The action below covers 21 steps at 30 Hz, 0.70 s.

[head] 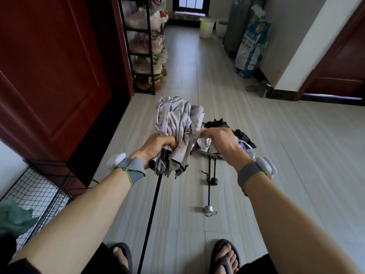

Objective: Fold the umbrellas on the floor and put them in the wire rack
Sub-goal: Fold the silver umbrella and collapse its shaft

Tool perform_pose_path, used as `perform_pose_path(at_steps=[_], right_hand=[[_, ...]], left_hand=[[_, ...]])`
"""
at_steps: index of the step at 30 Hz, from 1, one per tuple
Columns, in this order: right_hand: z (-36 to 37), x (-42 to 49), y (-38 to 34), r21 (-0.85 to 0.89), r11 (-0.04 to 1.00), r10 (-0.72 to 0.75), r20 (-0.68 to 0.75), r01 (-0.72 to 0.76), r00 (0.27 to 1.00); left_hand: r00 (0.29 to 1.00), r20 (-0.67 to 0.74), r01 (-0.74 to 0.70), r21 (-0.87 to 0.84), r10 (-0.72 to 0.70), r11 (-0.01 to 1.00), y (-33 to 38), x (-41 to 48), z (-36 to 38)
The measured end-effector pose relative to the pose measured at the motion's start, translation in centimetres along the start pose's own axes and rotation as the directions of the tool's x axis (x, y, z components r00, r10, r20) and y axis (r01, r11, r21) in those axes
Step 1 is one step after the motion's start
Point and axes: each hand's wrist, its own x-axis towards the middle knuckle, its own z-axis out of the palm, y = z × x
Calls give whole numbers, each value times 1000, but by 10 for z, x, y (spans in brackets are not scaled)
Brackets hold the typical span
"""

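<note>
Your left hand [158, 147] grips the collapsed pale-grey fabric umbrella [173, 119]; your right hand [219, 141] pinches its canopy. Print on the blue-white plastic sack [252, 46] is unreadable; black wire rack [35, 192] lower left.

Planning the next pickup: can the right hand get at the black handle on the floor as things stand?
Probably not yet: the right hand pinches the cloth of the grey umbrella. Nothing lies on the black handle, so once freed its way down looks open.
</note>
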Motion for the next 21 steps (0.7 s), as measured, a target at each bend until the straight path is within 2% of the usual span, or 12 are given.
perform_pose_path(at_steps=[3, 8, 16, 19, 21], right_hand=[[2, 3, 4, -130, 991, -46, -13, 44, 999], [13, 7, -2, -245, 963, -119, -23, 110, 993], [34, 1, -5, -298, 938, -174, 35, 176, 984], [36, 0, -9, -214, 961, -178, 12, 177, 984], [29, 2, -8, -171, 977, -128, 1, 126, 992]], left_hand=[[999, -22, -38, 80, 40, 996, -2, 4, -1], [974, -186, -85, 224, 128, 971, -10, 13, 2], [940, -318, 33, 452, 126, 891, -13, 13, 19], [963, -261, 38, 390, 71, 920, -11, 20, 13], [980, -198, 66, 177, -30, 982, -7, 20, 0]])
